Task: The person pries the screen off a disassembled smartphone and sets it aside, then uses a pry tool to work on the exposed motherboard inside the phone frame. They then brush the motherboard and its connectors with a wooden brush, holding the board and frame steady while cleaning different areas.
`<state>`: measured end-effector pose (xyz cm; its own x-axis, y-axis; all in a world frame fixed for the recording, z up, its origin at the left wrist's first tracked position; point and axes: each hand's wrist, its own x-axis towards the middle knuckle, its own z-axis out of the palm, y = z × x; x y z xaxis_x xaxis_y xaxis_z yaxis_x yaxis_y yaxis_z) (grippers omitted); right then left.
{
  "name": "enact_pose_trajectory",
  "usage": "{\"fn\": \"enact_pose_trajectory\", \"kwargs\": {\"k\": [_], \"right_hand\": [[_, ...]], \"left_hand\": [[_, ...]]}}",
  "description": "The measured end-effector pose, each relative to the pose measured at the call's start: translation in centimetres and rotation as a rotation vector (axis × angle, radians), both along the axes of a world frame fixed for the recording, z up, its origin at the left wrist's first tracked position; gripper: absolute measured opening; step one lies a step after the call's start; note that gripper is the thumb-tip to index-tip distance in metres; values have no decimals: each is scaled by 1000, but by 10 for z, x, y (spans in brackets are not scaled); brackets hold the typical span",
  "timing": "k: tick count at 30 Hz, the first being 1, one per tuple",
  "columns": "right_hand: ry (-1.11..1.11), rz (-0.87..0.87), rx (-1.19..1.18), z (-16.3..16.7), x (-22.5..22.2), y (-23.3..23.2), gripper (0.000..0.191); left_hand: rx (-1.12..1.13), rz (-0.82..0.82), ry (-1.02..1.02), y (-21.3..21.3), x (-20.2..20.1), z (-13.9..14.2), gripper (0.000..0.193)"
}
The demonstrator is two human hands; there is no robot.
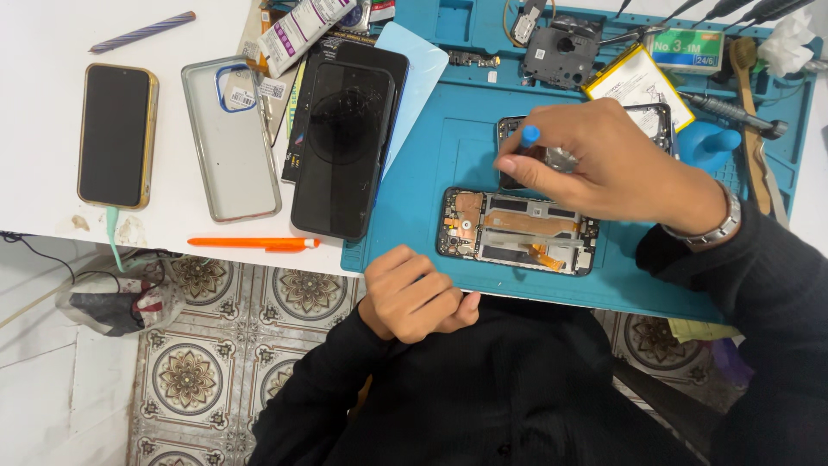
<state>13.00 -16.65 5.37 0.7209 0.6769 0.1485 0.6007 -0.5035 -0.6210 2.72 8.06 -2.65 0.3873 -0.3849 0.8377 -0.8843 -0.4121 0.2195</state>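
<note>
**Desk:** White worktop above patterned floor tiles, a blue repair mat laid at its near edge. What sits on the mat?

**Operator:** I see an opened phone lying flat near the mat's front edge, its insides facing up, copper and orange parts showing. Just behind it lies a second phone frame, partly covered by my right hand.

**Desk:** And that hand's state?

**Operator:** My right hand is closed in a pinch around a blue-capped screwdriver, fingertips bunched, the tool pointing down over the frame. My left hand is curled into a loose fist holding nothing I can see, resting at the mat's front-left corner, just beside the opened phone.

**Desk:** Off the mat?

**Operator:** Left of the mat lies a cracked black phone, then a clear case, then a gold-edged phone farthest left. An orange pen lies in front of the clear case. At the mat's back edge I make out a yellow-rimmed battery.
</note>
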Motion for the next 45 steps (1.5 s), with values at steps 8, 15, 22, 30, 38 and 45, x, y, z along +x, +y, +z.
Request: {"fn": "enact_pose_trajectory", "kwargs": {"k": [8,15,22,30,38,45], "right_hand": [[158,-2,79,-8,7,-2,22],[143,-27,2,-9,8,-6,23],[153,65,8,1,12,-14,23],[259,38,-294,15,19,-23,29],[136,56,-346,8,16,-20,28],[77,100,-352,14,16,-22,29]], "left_hand": [[-4,11,1,0,1,-6,36],[-4,14,3,-2,1,-8,36],[0,8,5,-2,1,-7,36],[11,9,20,-2,1,-10,35],[28,18,31,-6,1,-9,34],[23,128,75,-10,2,-8,27]]}}
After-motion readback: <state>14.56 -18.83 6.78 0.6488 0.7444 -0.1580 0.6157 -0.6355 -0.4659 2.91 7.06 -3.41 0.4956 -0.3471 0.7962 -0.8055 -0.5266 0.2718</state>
